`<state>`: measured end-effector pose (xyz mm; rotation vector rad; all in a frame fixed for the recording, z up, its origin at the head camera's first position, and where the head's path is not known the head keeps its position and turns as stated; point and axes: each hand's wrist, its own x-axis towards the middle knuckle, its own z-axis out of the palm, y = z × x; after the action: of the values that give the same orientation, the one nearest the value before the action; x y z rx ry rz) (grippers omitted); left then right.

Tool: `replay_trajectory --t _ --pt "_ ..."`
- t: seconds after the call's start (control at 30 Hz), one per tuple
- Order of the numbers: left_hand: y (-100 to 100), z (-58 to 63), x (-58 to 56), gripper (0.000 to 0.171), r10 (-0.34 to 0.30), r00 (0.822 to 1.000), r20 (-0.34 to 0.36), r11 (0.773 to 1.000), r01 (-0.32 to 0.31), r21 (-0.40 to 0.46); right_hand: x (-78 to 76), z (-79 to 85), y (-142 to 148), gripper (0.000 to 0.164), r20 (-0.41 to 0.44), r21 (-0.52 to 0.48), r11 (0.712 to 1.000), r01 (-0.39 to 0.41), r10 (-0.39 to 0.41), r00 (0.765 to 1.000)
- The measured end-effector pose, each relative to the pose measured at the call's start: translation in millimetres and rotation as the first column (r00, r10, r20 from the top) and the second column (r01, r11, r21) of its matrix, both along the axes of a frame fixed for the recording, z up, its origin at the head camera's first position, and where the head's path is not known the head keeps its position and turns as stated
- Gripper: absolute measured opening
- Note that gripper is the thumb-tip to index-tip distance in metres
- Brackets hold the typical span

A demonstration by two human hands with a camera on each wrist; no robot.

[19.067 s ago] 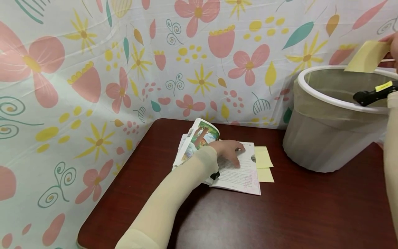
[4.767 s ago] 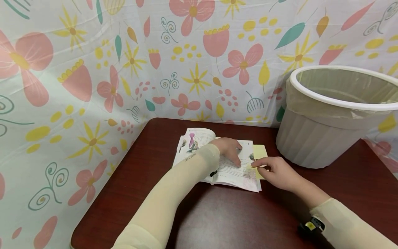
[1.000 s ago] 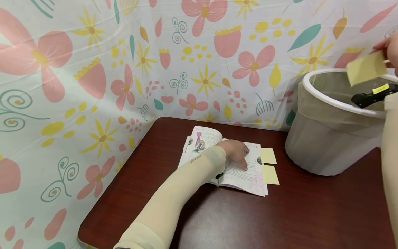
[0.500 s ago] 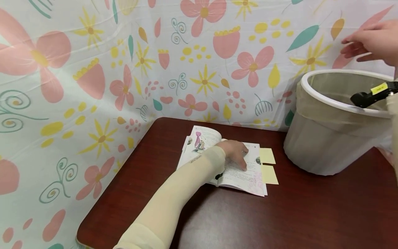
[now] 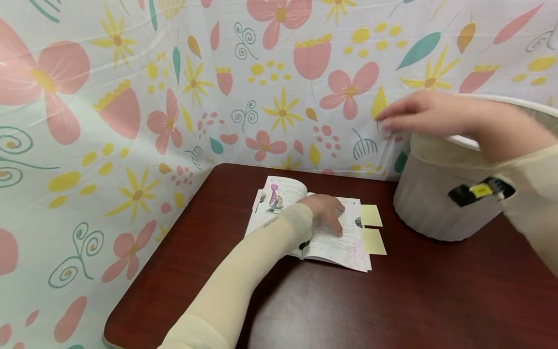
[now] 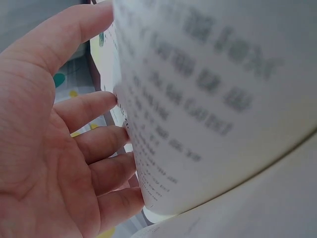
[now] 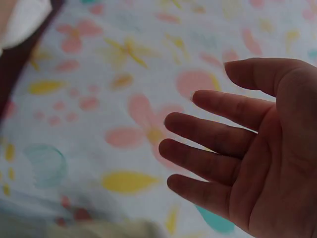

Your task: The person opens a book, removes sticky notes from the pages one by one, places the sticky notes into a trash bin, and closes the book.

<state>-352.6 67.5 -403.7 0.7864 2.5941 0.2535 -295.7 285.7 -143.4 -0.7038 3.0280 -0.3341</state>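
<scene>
An open book [image 5: 337,254] lies on the table, its left page curling up. My left hand [image 5: 323,212] rests on the right page, and in the left wrist view its fingertips [image 6: 130,133] touch the printed paper. Two yellow sticky notes, an upper one [image 5: 371,215] and a lower one [image 5: 374,241], stick out past the book's right edge. My right hand [image 5: 440,114] is in the air in front of the bin's left rim, palm down. The right wrist view shows that hand [image 7: 262,148] with fingers extended and nothing in them.
A grey bin [image 5: 436,208] with a white rim and a plastic liner stands at the right of the dark red table [image 5: 331,305]. A flowered curtain [image 5: 174,121] hangs behind and to the left.
A second ago my right hand held a yellow sticky note over the bin; half a second ago it was empty there. Now it has moved left and down. My left hand stays on the book.
</scene>
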Motion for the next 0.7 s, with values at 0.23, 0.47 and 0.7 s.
replay_trajectory --t 0.23,0.47,0.7 --pt "1 1.8 2.3 0.086 0.014 1.000 0.005 1.000 -0.014 0.009 23.6 -75.1 -31 0.042 0.082 0.027 0.978 -0.207 0.204 0.976" --pt "2 1.8 0.3 0.086 0.012 1.000 -0.014 1.000 -0.013 -0.010 11.2 -161.3 -25 0.049 0.241 -0.041 0.991 -0.131 0.137 0.961" --pt "4 0.7 -1.5 0.089 -0.042 0.999 -0.012 0.999 0.041 -0.030 2.2 -239.7 -21 0.067 0.373 -0.074 0.996 0.047 -0.016 0.928"
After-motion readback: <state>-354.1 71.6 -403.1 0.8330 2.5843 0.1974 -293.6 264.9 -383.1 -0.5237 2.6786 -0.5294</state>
